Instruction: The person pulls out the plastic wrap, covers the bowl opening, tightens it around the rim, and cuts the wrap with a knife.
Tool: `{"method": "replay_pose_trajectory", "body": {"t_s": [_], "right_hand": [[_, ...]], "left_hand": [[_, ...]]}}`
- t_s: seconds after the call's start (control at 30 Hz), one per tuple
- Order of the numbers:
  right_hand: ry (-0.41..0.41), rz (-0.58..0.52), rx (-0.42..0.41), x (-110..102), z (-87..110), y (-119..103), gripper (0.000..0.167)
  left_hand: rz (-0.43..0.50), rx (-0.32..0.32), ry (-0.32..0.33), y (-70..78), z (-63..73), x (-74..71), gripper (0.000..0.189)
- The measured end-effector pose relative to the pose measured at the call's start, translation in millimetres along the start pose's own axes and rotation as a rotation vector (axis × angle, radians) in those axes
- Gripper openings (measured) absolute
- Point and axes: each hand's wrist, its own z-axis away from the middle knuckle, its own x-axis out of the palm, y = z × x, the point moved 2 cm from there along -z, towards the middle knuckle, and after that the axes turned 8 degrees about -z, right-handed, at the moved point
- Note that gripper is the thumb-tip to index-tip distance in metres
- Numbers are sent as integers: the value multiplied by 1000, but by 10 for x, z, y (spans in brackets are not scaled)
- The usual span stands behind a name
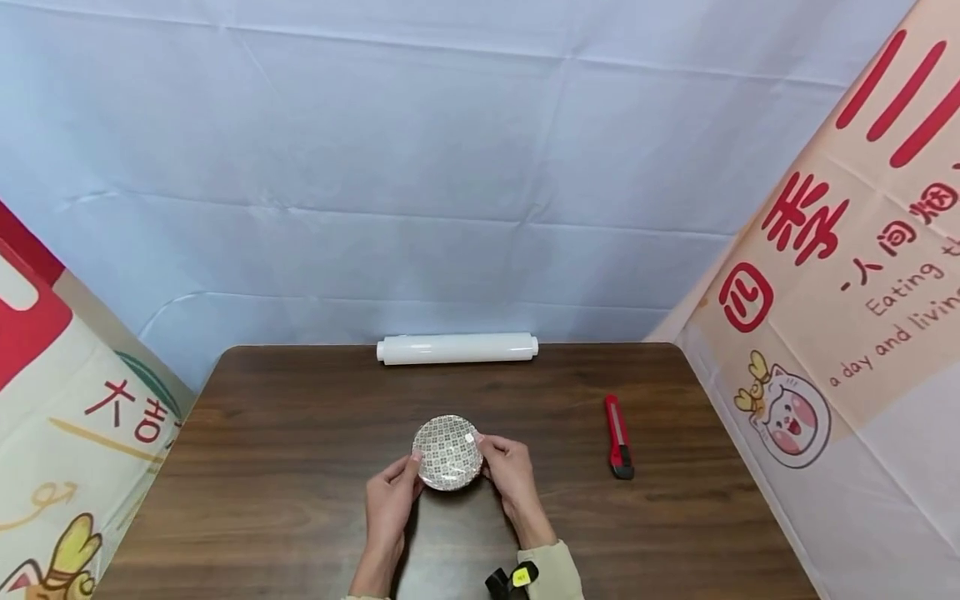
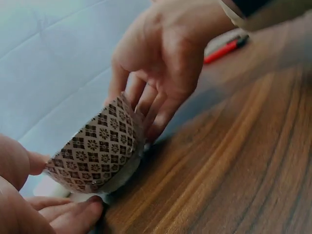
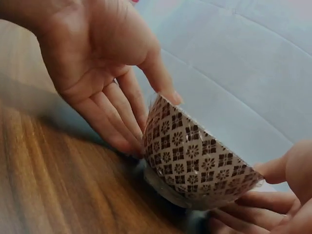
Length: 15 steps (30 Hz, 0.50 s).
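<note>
A small bowl point(image 1: 447, 452) with a dark lattice-and-flower pattern is between both hands near the front middle of the table. Clear plastic film clings over it, glossy on top and wrinkled along its side point(image 3: 195, 161). My left hand point(image 1: 392, 502) pinches the left of the rim, thumb on top and fingers below. On the right of the rim, my right hand point(image 1: 512, 475) grips in the same way. Both wrist views show the bowl's patterned outside point(image 2: 97, 151) and its foot; whether the foot touches the table cannot be told.
A white roll of cling film point(image 1: 457, 348) lies along the back edge of the brown wooden table point(image 1: 262, 467). To the right lies a red box cutter point(image 1: 618, 437). Pale blue cloth point(image 1: 375, 167) hangs behind, with printed cloths at both sides.
</note>
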Motion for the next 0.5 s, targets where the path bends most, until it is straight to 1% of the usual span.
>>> {"method": "replay_pose_trajectory", "body": {"t_s": [0.07, 0.13, 0.2, 0.3, 0.4, 0.5], "right_hand": [[20, 45, -10, -20, -15, -9, 34], [39, 80, -26, -31, -21, -1, 36], [43, 63, -14, -31, -23, 20, 37], [11, -9, 17, -23, -29, 62, 42], [-69, -130, 80, -7, -29, 109, 52], [-134, -191, 106, 6, -21, 143, 59]], "left_hand": [[-4, 21, -9, 5, -4, 16, 52], [-1, 40, -33, 3, -8, 32, 56], [28, 49, -69, -13, -15, 49, 60], [114, 63, -135, -35, -25, 88, 64], [188, 51, -174, -52, -25, 118, 64], [183, 48, -171, -52, -23, 124, 62]]}}
